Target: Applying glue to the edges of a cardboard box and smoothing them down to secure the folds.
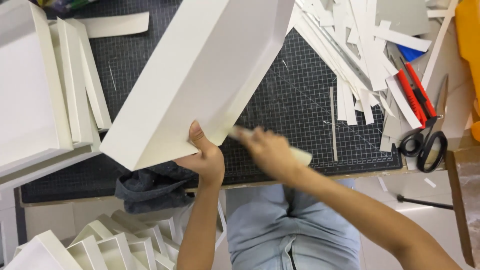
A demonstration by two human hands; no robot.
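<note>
A large white box lid [200, 75] is held tilted above the middle of the dark cutting mat [300, 100], its near corner pointing down toward the mat's front edge. The left hand [202, 157] grips that corner, thumb pressed on the lid's outer face and fingers curled underneath. The right hand [270, 150] is just beside it, blurred, clenched around a pale flat tool [300, 156] whose other end meets the lid's lower side wall. A dark cloth [152, 187] lies bunched under the left hand at the mat's front edge. More white lids [45, 90] stand stacked along the mat's left edge. Toward the mat's far right corner lies a heap of white paper strips [360, 55], with two red utility knives [415, 95] and black scissors [425, 142] near the right edge. Below the table, further white boxes [115, 242] sit piled beside the person's lap
</note>
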